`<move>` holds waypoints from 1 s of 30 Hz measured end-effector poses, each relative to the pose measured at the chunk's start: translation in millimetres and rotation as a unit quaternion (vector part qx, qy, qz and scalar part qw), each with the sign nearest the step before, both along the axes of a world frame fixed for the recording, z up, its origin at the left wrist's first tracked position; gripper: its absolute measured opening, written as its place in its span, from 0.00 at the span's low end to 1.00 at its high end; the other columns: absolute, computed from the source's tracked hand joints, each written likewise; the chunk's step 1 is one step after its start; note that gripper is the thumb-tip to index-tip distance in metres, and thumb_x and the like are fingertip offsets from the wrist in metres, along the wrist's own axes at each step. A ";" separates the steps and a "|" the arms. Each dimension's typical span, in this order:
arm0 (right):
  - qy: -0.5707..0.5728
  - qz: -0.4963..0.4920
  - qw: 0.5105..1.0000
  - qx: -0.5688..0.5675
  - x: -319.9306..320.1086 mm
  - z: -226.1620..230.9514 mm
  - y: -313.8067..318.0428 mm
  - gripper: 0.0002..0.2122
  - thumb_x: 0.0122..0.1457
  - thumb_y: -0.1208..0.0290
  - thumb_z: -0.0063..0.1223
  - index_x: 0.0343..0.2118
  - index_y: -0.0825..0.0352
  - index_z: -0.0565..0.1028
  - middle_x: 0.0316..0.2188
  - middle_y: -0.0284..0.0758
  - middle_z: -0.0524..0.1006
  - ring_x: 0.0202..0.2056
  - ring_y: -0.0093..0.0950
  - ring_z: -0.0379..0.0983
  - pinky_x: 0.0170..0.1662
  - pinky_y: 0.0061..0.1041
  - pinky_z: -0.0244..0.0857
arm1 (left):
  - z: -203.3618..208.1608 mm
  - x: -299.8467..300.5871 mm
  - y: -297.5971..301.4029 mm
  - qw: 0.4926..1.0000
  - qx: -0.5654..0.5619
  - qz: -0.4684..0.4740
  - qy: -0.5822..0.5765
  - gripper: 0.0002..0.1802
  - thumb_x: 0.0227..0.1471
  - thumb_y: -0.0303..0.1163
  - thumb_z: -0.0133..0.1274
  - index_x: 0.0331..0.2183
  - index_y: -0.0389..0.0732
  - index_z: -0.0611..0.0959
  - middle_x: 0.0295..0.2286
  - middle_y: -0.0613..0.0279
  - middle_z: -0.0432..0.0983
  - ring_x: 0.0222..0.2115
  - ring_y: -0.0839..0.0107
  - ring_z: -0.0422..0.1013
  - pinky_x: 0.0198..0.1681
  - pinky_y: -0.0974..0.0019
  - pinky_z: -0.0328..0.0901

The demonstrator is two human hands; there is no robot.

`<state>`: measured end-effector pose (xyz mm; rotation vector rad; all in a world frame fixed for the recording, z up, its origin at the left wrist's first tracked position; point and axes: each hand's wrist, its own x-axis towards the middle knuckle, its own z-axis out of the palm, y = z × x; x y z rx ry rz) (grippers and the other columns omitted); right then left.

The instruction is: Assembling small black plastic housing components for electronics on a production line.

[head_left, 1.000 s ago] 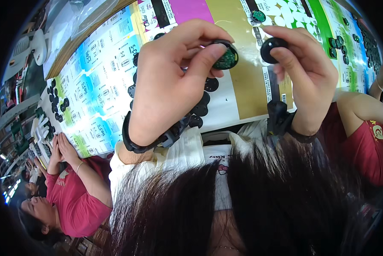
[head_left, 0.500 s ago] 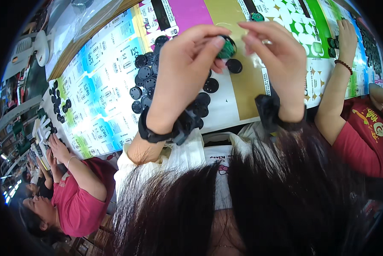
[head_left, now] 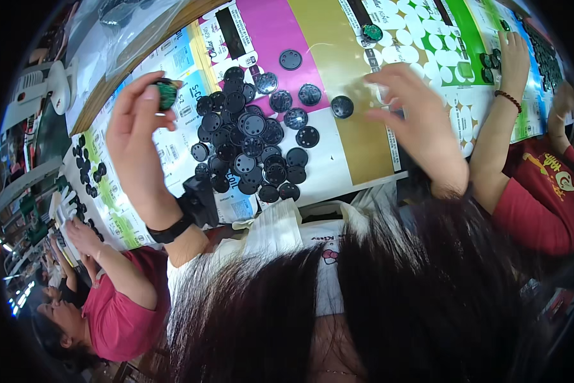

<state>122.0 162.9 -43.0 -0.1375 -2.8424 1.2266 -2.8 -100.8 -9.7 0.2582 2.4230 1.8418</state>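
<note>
Over the left part of the table, my left hand (head_left: 135,143) is closed, pinching a small round disc (head_left: 166,94) with a green face and a dark edge. My right hand (head_left: 418,112) hovers at the right with its fingers apart and nothing in them. Its nearest loose piece is a flat black disc (head_left: 342,107), a short way to the left of the fingertips. Between my hands lies a heap of black round discs (head_left: 236,137), several with small holes. Some lie singly along its right side, one black disc (head_left: 290,59) farther back.
Another green-faced disc (head_left: 371,32) lies beyond my right hand. Printed coloured sheets (head_left: 370,143) cover the table, with a wooden rail (head_left: 130,60) at the far left. Co-workers sit on both sides; a co-worker's hand (head_left: 515,60) is near black pieces at the right.
My left hand has swung left, away from my right hand, with the green-faced disc, uncovering the heap. The right hand has dropped slightly nearer me and its fingers have spread.
</note>
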 end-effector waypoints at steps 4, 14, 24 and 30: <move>0.018 0.121 0.980 0.155 -2.3 -32.2 -18.0 0.18 0.40 0.78 0.51 0.39 0.65 0.66 0.36 0.37 0.64 0.36 0.36 0.64 0.37 0.28 0.63 | -11.3 10.2 20.3 0.998 0.001 -0.053 -0.045 0.11 0.50 0.28 0.44 0.35 0.34 0.74 0.26 0.61 0.73 0.21 0.80 0.67 0.23 0.79 0.61; 0.061 0.103 0.969 0.217 -12.5 -29.0 -16.4 0.14 0.43 0.81 0.43 0.37 0.67 0.67 0.26 0.37 0.67 0.33 0.33 0.67 0.31 0.27 0.64 | -11.5 32.2 45.1 0.973 0.015 -0.185 -0.136 0.10 0.50 0.27 0.43 0.36 0.37 0.74 0.27 0.67 0.72 0.21 0.85 0.61 0.23 0.83 0.59; 0.074 -0.028 0.947 -0.311 -10.6 25.5 -35.1 0.08 0.50 0.83 0.44 0.35 0.72 0.71 0.28 0.33 0.72 0.24 0.19 0.68 0.26 0.14 0.62 | -1.2 53.4 73.1 0.939 0.140 -0.237 -0.204 0.13 0.48 0.24 0.45 0.39 0.32 0.71 0.28 0.61 0.71 0.23 0.82 0.65 0.27 0.79 0.63; 0.204 -0.019 0.967 -0.149 -11.2 23.1 -36.8 0.10 0.44 0.84 0.52 0.33 0.72 0.73 0.31 0.36 0.72 0.27 0.20 0.69 0.27 0.16 0.64 | -0.3 54.5 79.0 0.948 0.169 -0.215 -0.164 0.13 0.46 0.21 0.48 0.37 0.31 0.71 0.27 0.61 0.72 0.21 0.81 0.66 0.24 0.80 0.63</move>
